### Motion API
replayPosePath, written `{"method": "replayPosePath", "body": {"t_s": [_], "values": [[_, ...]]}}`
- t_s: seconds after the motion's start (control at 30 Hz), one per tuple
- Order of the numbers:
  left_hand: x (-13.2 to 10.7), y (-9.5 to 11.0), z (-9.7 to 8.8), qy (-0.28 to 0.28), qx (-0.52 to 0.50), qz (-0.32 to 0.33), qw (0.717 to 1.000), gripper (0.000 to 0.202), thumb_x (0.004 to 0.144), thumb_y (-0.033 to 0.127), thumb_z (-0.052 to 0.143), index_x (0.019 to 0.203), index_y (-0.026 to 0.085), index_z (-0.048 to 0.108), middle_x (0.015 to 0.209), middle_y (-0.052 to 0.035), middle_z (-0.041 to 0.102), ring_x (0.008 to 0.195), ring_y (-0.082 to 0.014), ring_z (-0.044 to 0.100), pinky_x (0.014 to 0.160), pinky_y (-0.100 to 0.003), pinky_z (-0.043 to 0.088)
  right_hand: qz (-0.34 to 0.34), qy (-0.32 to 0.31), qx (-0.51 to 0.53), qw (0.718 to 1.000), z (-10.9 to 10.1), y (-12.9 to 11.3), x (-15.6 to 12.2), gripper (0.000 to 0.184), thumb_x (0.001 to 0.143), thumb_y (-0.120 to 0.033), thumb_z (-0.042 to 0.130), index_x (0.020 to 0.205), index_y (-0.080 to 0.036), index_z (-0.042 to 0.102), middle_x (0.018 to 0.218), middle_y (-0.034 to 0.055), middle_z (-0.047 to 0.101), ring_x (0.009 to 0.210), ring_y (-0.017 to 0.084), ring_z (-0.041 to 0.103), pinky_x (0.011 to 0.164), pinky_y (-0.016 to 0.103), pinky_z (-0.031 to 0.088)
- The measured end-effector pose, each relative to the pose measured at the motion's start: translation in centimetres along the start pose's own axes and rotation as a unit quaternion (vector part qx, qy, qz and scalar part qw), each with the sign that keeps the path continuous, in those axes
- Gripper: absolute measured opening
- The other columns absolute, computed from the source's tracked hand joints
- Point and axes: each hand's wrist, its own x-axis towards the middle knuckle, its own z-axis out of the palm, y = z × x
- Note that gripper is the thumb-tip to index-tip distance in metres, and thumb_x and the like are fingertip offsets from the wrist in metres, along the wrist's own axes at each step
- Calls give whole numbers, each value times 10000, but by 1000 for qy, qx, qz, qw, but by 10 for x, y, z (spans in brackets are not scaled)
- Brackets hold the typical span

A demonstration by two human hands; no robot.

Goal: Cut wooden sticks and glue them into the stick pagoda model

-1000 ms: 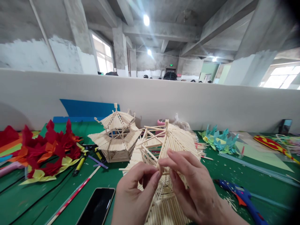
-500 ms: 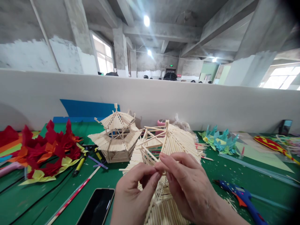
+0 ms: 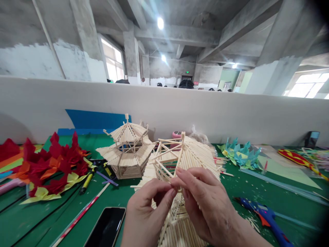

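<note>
My left hand (image 3: pixel 151 211) and my right hand (image 3: pixel 205 202) meet fingertip to fingertip in front of a pagoda model (image 3: pixel 196 152) built of thin wooden sticks. Both are closed in a pinch, thumbs against forefingers; whatever they hold is hidden or too small to make out. The model's roof is covered with sticks on the right, while bare struts show on its left. Behind and to the left stands a second stick pagoda (image 3: pixel 128 151) with two roof tiers.
A blue glue gun (image 3: pixel 267 214) lies at the right, a phone (image 3: pixel 105 226) at the front left. Red paper flowers (image 3: pixel 55 161) fill the left side of the green table (image 3: pixel 77 219). Blue paper flowers (image 3: pixel 241 154) stand at the right. A white partition (image 3: pixel 205 109) runs behind.
</note>
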Motion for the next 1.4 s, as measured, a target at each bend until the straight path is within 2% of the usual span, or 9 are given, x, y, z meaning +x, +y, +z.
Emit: {"method": "replayPosePath", "body": {"t_s": [0.67, 0.8, 0.93, 1.1, 1.27, 1.4], "values": [[-1, 2, 2, 11, -27, 12, 1000, 35, 706, 201, 604, 699, 203, 638, 649, 1, 633, 614, -144, 574, 556, -238, 459, 1, 2, 5, 1000, -1, -1, 0, 551, 739, -49, 440, 1270, -118, 309, 763, 27, 626, 856, 181, 507, 761, 342, 438], [-2, 1, 1, 9, -24, 6, 1000, 32, 709, 210, 604, 705, 203, 635, 658, 0, 630, 611, -141, 570, 556, -239, 456, 6, 10, 37, 999, -3, -1, -2, 603, 703, -10, 442, 1279, -105, 292, 917, 47, 631, 934, 173, 488, 833, 332, 422], [-4, 1, 1, 11, -2, 15, 1000, 27, 703, 222, 610, 708, 201, 628, 638, 6, 615, 583, -133, 557, 527, -232, 442, 42, 29, 32, 998, -6, 2, -5, 643, 688, 17, 435, 1293, -130, 273, 1074, 42, 601, 996, 168, 463, 869, 328, 395], [-6, 1, 2, 33, 26, 60, 997, 52, 708, 201, 610, 759, 207, 603, 648, 12, 590, 583, -128, 547, 515, -231, 443, 58, 49, 17, 997, -8, 6, -9, 641, 704, -7, 453, 1304, -134, 264, 1055, 27, 609, 1009, 171, 460, 896, 333, 361], [-9, 0, 6, 90, 41, 140, 985, 239, 688, 130, 632, 898, 235, 587, 683, 28, 549, 566, -106, 500, 511, -219, 432, 69, 78, 5, 995, -10, 5, -14, 638, 701, 10, 448, 1297, -142, 276, 1049, 16, 609, 1000, 164, 472, 928, 333, 324], [-9, -3, 9, 100, 47, 157, 981, 297, 684, 109, 634, 947, 245, 616, 767, 3, 568, 621, -114, 527, 516, -202, 451, 89, 100, -2, 991, -11, 5, -19, 587, 729, -10, 444, 1281, -153, 301, 1031, 8, 619, 980, 153, 499, 957, 331, 289]]}}
